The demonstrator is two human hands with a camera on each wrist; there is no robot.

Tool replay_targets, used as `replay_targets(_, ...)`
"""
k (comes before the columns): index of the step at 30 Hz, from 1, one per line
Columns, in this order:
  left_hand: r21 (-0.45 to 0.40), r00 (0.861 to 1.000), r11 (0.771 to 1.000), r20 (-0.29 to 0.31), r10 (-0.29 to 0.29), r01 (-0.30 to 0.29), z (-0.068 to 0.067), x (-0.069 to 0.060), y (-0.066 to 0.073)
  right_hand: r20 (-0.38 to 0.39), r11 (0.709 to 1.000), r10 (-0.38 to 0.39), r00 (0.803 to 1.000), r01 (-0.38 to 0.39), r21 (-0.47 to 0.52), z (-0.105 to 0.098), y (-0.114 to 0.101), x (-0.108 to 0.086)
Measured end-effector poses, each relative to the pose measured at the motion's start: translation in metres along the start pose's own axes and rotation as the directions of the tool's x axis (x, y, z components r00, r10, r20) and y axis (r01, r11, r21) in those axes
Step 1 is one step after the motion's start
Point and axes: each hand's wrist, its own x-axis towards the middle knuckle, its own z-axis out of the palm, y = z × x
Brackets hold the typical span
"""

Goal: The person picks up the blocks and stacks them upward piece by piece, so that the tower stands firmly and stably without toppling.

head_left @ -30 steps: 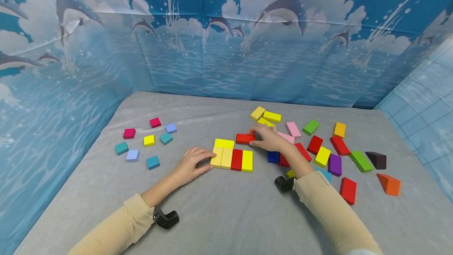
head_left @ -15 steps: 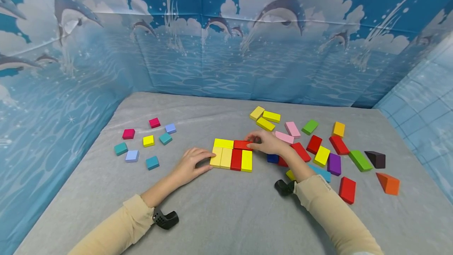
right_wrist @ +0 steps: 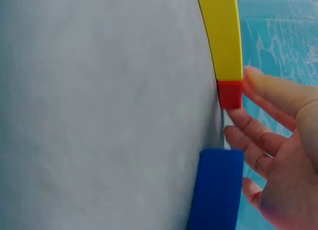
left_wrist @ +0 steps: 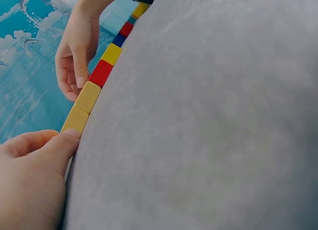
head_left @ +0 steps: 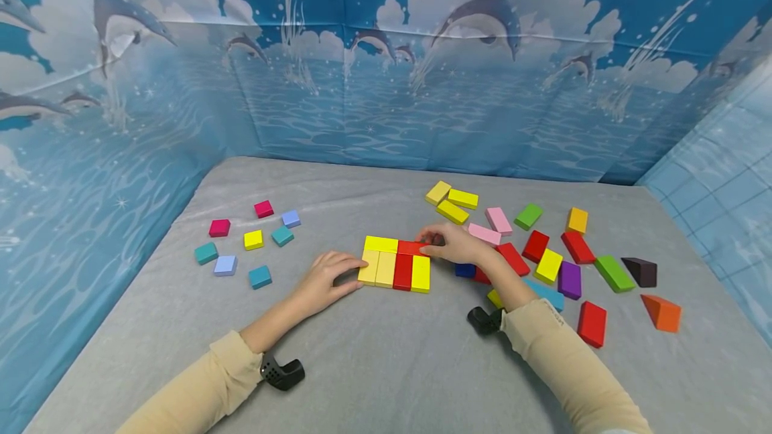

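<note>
A flat group of wooden blocks lies mid-table. A yellow block (head_left: 381, 244) and a red block (head_left: 409, 248) form the back row. In front stand two pale yellow blocks (head_left: 386, 269), a red block (head_left: 403, 272) and a yellow block (head_left: 421, 274). My left hand (head_left: 326, 282) touches the group's left side, thumb and index finger against the outer pale yellow block (left_wrist: 75, 119). With thumb and fingertips, my right hand (head_left: 454, 242) holds the right end of the back red block, whose end face (right_wrist: 230, 94) shows in the right wrist view.
Close right of the group lies a blue block (head_left: 465, 270). Many coloured blocks spread farther right, including a purple block (head_left: 569, 280) and an orange wedge (head_left: 662, 313). Small cubes, one of them yellow (head_left: 253, 240), lie at left. A dolphin-print curtain (head_left: 374, 86) hangs behind.
My right hand has brought the red block toward me and slightly left, against the back of the group beside the yellow block. My left hand has stayed in place.
</note>
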Motion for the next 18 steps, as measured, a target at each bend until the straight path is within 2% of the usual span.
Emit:
replay_targets(2,-0.002,1.0,1.0,0.003,-0.003,0.003,0.0,0.0,0.0,-0.058,1.0,0.021,0.998,-0.021,0.007,-0.004,0.001,0.0)
replay_targets(4,-0.003,1.0,1.0,0.003,-0.004,0.004,0.0,0.0,0.0,-0.148,0.998,0.069,0.987,-0.069,0.004,-0.009,0.005,0.0)
replay_targets(7,-0.002,1.0,1.0,0.01,-0.011,0.011,0.0,0.0,0.0,-0.289,0.987,0.155,0.945,-0.162,0.0,-0.017,0.015,0.001)
replay_targets(9,0.002,1.0,1.0,0.014,-0.016,0.016,0.0,0.0,0.0,-0.348,0.974,0.209,0.914,-0.225,-0.008,-0.02,0.022,0.001)
replay_targets(13,0.001,0.999,1.0,0.022,-0.024,0.024,-0.001,0.0,0.0,-0.392,0.954,0.26,0.883,-0.297,-0.035,-0.023,0.033,0.0)
replay_targets(18,0.004,1.0,1.0,0.018,-0.02,0.02,-0.001,0.0,0.001,-0.385,0.94,0.286,0.877,-0.335,-0.065,-0.024,0.039,-0.001)
